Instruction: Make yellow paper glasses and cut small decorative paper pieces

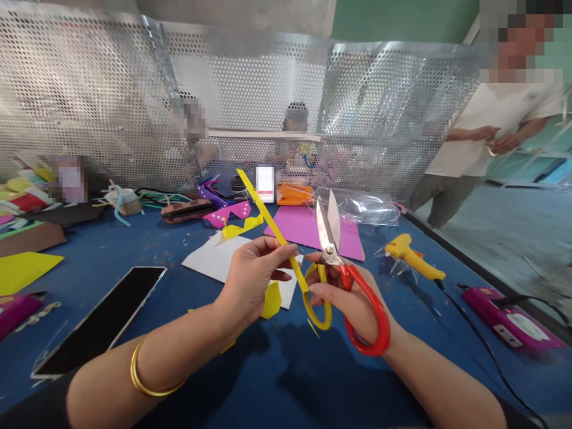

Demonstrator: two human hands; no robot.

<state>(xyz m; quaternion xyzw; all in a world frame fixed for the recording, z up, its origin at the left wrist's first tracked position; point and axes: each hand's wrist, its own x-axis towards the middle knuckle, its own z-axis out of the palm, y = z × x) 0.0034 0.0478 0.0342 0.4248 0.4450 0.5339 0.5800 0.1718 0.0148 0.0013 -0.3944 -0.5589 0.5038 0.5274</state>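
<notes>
Our left hand pinches a long yellow paper strip between thumb and fingertips, holding it slanted up above the blue worktop, while our right hand is closed through the red and yellow loops of the scissors, blades parted and pointing up just beside the strip. We judge the limp strip could buckle or slip between the blades and cut crooked. Our left fingertips sit close to the blades and could get nicked if they snap shut there.
</notes>
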